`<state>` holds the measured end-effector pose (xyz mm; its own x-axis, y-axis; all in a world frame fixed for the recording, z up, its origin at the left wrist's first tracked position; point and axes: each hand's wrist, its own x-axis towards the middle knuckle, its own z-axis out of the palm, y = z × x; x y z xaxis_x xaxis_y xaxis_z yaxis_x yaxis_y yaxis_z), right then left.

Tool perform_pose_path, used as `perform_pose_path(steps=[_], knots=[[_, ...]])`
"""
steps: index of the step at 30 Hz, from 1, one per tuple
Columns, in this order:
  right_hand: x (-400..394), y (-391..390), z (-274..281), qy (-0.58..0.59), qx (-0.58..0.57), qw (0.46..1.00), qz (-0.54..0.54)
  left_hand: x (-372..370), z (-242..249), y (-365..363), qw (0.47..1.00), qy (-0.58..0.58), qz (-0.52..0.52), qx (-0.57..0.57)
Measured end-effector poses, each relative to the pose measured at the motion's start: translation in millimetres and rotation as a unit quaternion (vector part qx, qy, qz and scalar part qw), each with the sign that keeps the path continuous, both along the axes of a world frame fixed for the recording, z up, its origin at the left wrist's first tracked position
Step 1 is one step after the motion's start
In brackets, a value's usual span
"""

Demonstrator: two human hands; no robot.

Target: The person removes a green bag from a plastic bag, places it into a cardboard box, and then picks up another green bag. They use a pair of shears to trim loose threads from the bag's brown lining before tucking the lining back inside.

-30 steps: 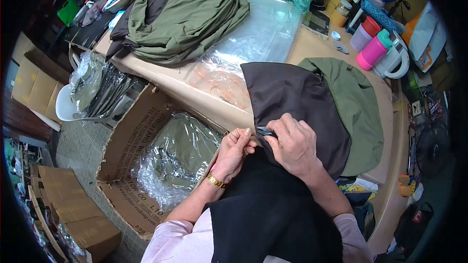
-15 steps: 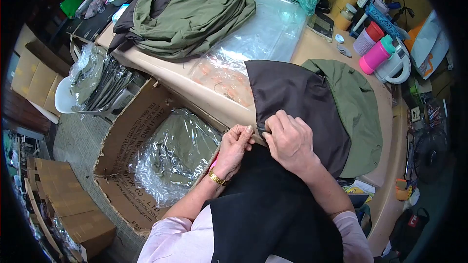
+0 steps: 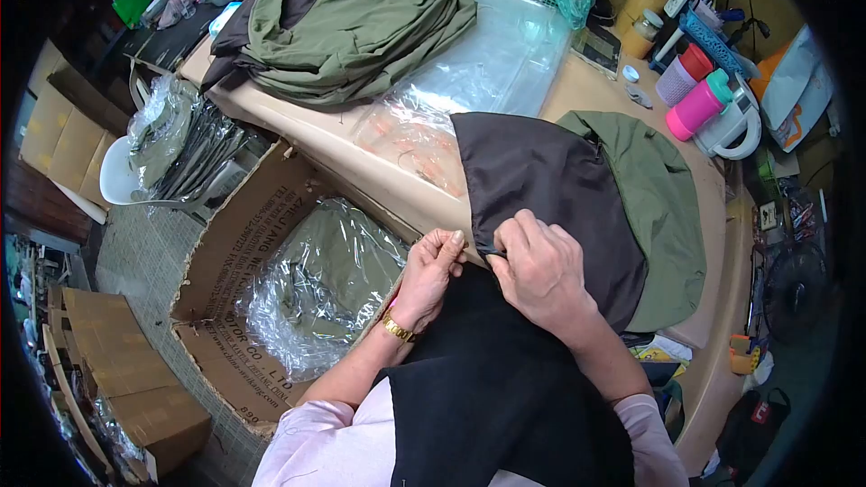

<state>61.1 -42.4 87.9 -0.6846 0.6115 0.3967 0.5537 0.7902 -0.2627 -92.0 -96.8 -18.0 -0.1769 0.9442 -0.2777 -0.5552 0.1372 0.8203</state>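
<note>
A dark brown and olive green fabric piece (image 3: 555, 189) lies over the near edge of the table, its brown part towards me. At its lower left corner, my right hand (image 3: 546, 266) is closed on the dark fabric, fingers curled in. My left hand (image 3: 433, 271) is just to the left, thumb and forefinger pinched together. What the left fingers hold, if anything, is too small to make out. A gold watch band is on my left wrist. My black apron (image 3: 505, 388) hangs below both hands.
Left of me stands an open cardboard box (image 3: 212, 284) with plastic-wrapped olive fabric (image 3: 347, 252) inside. More green fabric (image 3: 361, 27) is piled at the table's back left. Clear plastic bags (image 3: 505, 45) lie beside it. A pink bottle (image 3: 699, 106) and white jug (image 3: 729, 126) stand right.
My hands stay close together at the fabric corner. The right hand has shifted slightly right and down, and the view has moved a little.
</note>
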Motion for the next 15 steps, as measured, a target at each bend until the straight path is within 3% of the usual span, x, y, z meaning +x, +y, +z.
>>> perform_pose_path(steps=[15], knots=[[-2.6,0.8,-2.8,-0.001,0.010,1.000,0.024,-0.2,2.6,0.8,0.999,0.031,-0.001,0.012]])
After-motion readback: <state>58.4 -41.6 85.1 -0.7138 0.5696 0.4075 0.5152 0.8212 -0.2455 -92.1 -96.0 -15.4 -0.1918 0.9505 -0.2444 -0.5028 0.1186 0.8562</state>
